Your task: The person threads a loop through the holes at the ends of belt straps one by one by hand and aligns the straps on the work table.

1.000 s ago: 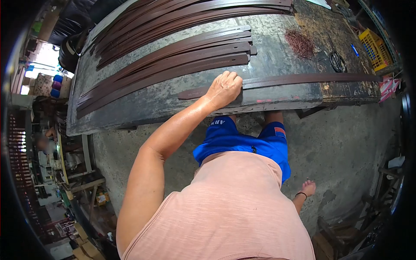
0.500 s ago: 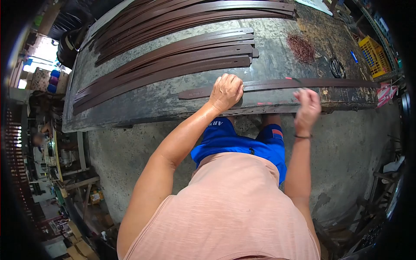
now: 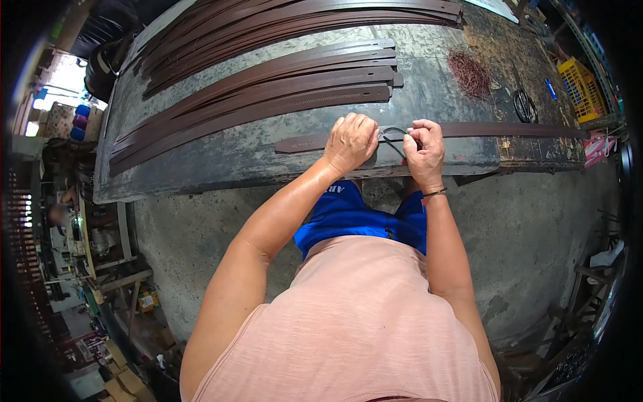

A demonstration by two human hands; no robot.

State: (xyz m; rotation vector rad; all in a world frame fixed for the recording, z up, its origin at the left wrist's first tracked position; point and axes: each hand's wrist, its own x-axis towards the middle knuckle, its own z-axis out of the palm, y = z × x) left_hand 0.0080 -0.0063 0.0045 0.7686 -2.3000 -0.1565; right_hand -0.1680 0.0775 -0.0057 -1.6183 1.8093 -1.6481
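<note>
A long dark brown leather belt strap (image 3: 506,129) lies along the table's near edge, its pointed end (image 3: 295,144) to the left. My left hand (image 3: 351,142) is closed over the strap near that end, fingers curled and pressed down on it. Close by on the right, my right hand (image 3: 424,149) pinches a thin black cord-like piece (image 3: 392,140), which loops over the strap between my hands. Its exact kind is unclear, and part of it is hidden by the fingers.
More brown straps (image 3: 268,87) lie in rows on the worn table (image 3: 429,87). A heap of reddish thin strands (image 3: 469,75), black-handled scissors (image 3: 524,106) and a blue pen (image 3: 550,90) are to the right. A yellow crate (image 3: 581,90) stands beyond. Far left, a person sits.
My right hand has moved left along the strap, close to my left hand, bringing the thin black piece with it. My left hand stays in place on the strap.
</note>
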